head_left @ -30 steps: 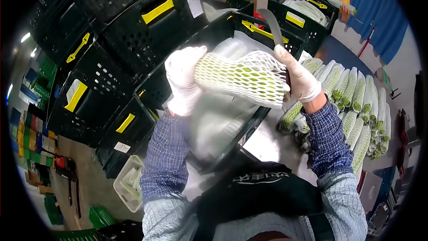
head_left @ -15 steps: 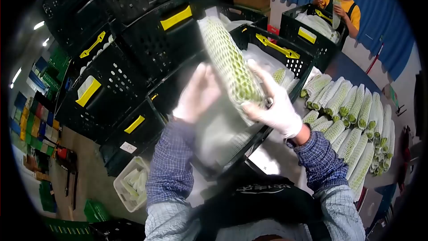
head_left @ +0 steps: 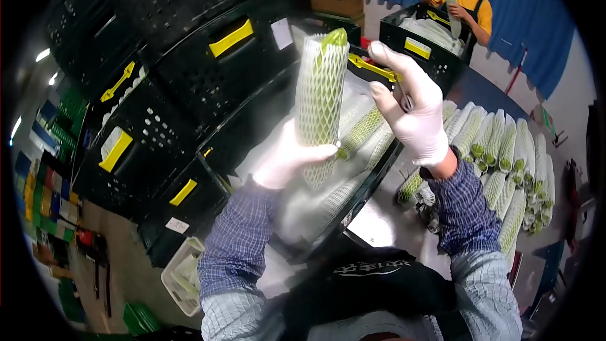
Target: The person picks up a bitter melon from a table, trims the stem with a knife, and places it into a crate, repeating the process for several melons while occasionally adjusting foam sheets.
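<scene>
My left hand [head_left: 293,155], in a white glove, grips the lower part of a long green vegetable [head_left: 320,98] sleeved in white foam net. It stands nearly upright, its bare green tip showing at the top. To its right, my gloved right hand [head_left: 416,110] is raised and apart from it. The thumb and index finger are spread, while the other fingers curl around a small metal tool [head_left: 404,97], mostly hidden. Beneath both hands, a black crate [head_left: 369,192] holds more netted vegetables [head_left: 366,129] and white lining.
Rows of netted vegetables [head_left: 499,145] lie on the table at right. Black crates [head_left: 151,120] with yellow handles are stacked at left. A white bin [head_left: 184,278] stands on the floor. Across the table, a person [head_left: 464,6] works at another crate [head_left: 410,38].
The netted vegetable went from my right hand into my left and turned more upright, its green tip now upward. My right hand let go and rose to the right. The view shifted slightly.
</scene>
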Available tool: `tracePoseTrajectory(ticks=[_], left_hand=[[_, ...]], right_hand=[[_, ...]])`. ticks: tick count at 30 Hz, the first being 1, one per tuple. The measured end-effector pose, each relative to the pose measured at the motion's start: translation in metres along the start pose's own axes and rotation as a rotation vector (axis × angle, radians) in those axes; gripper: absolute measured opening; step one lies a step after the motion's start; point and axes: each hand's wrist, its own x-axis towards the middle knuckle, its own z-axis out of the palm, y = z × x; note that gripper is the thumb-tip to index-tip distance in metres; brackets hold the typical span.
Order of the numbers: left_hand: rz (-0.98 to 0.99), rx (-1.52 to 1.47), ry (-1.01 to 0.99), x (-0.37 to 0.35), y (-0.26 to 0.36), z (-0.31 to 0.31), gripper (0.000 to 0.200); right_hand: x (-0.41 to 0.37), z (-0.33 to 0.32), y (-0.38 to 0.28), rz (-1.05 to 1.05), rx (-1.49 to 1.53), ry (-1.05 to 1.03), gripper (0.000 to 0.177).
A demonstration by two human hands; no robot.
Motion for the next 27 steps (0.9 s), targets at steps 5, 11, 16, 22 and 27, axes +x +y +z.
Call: tracePoseTrajectory(ticks=[5,11,16,22,27], left_hand=[[-0.048,0.022,-0.100,-0.001,-0.006,-0.003,0.089],[-0.060,-0.065,-0.098,-0.003,0.000,-0.002,0.079],[-0.071,-0.136,-0.056,-0.005,0.007,0.006,0.075],[-0.167,-0.122,-0.033,-0.009,0.009,0.002,0.077],[0.079,0.055,0.017,-0.002,-0.002,0.001,0.075]], right_hand=[[0.013,0.010,-0.014,0.218,0.291,-0.041,0.058],[-0.007,0.025,-0.008,0.197,0.199,0.027,0.021],[-0.010,0.021,-0.018,-0.258,-0.208,-0.009,0.022],[-0.037,0.032,-0.034,-0.181,0.041,-0.276,0.032],[-0.044,0.031,-0.046,0.266,0.136,-0.214,0.042]])
